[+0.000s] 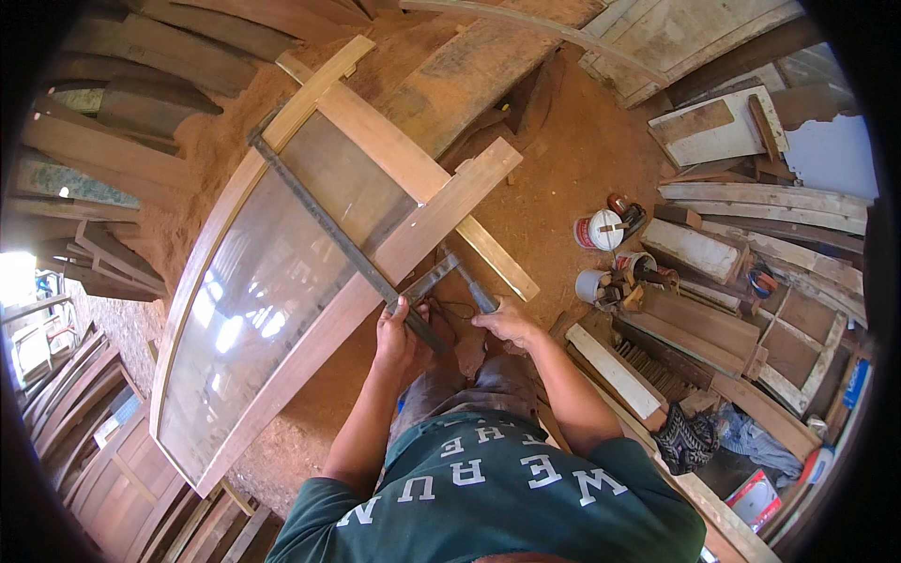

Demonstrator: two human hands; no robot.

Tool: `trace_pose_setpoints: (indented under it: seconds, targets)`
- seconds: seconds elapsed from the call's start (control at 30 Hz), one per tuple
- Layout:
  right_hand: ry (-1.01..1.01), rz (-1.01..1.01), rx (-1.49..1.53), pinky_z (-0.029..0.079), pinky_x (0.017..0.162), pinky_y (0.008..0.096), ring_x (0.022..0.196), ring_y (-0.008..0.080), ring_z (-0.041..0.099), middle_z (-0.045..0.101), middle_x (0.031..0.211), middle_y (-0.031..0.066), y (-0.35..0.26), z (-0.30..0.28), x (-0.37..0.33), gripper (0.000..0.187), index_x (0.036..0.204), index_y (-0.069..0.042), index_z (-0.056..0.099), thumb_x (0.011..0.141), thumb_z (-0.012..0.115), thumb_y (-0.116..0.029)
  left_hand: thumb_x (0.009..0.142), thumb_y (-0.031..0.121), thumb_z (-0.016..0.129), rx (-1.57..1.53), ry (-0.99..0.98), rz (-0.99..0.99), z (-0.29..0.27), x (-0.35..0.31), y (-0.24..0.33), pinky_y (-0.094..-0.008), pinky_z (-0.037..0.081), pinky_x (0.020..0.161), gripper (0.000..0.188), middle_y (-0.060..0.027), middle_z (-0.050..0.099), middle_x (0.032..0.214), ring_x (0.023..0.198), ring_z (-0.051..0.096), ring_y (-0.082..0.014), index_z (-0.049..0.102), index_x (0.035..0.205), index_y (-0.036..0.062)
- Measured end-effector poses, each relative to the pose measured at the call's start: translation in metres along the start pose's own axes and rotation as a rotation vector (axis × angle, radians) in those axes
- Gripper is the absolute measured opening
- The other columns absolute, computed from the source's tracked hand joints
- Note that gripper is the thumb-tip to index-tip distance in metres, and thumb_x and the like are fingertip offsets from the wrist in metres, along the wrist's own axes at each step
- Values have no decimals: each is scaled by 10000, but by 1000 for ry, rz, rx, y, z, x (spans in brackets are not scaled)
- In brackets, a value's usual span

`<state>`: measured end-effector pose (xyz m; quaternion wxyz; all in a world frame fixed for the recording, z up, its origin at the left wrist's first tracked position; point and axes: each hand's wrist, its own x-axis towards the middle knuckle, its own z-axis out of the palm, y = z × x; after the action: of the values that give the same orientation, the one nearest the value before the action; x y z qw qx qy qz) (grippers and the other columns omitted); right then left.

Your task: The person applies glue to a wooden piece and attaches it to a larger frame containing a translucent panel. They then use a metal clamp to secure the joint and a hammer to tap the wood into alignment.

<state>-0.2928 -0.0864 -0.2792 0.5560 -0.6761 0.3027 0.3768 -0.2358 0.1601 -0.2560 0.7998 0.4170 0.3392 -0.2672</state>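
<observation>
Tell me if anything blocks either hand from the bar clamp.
Nothing visible does: the left hand holds the bar clamp near its lower end, and the right hand is on its grey handle. A projecting wooden rail lies close by, beyond the right hand, not between.

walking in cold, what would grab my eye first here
The large wooden frame with its clear, shiny panel would likely come first, slanting across the left and middle of the view. Next is the long dark metal clamp lying across it, with the left grip on its bar and the right grip on its handle. Farther right, a white bucket stands out against the reddish-brown ground.
</observation>
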Motion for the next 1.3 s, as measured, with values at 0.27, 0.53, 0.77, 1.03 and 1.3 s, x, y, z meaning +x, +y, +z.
trace_pose_setpoints:
  seconds: [0.27,0.53,0.77,1.03,1.3]
  targets:
    - [528,-213,-371,536,801,453,920,389,699,694,963,285,-17,28,-21,522,1097,53,645,760,829,-301,1040,221,566,-119,17,-112,5,-2,-1,-357,560,715,146,-95,679,887,743,659,-211,589,1054,78]
    - [82,-82,-161,527,893,412,1014,334,694,717,1047,237,-12,-2,-2,555,1203,12,657,745,807,-263,1036,266,586,-73,-10,-91,-9,8,-8,-394,552,694,169,-56,653,920,804,648,-217,595,1072,101]
    - [134,-149,-275,536,876,432,980,364,700,722,1008,233,-30,0,-13,538,1146,12,675,751,828,-320,1028,442,563,1216,-339,-351,-8,-30,78,-349,559,761,433,-109,728,1033,877,687,-203,712,1128,48]
    - [177,-250,-213,539,852,433,949,371,708,719,954,234,-12,7,2,443,1095,23,668,776,807,-252,996,408,624,1115,-134,323,-4,78,294,-343,541,803,397,-67,725,983,867,672,-171,693,1139,44]
    - [210,-23,-266,534,825,422,889,347,692,708,928,196,-3,9,3,342,1034,-8,672,773,797,-189,959,443,608,1591,135,726,63,311,450,-435,509,907,426,-222,701,1114,1056,660,-381,715,1119,63]
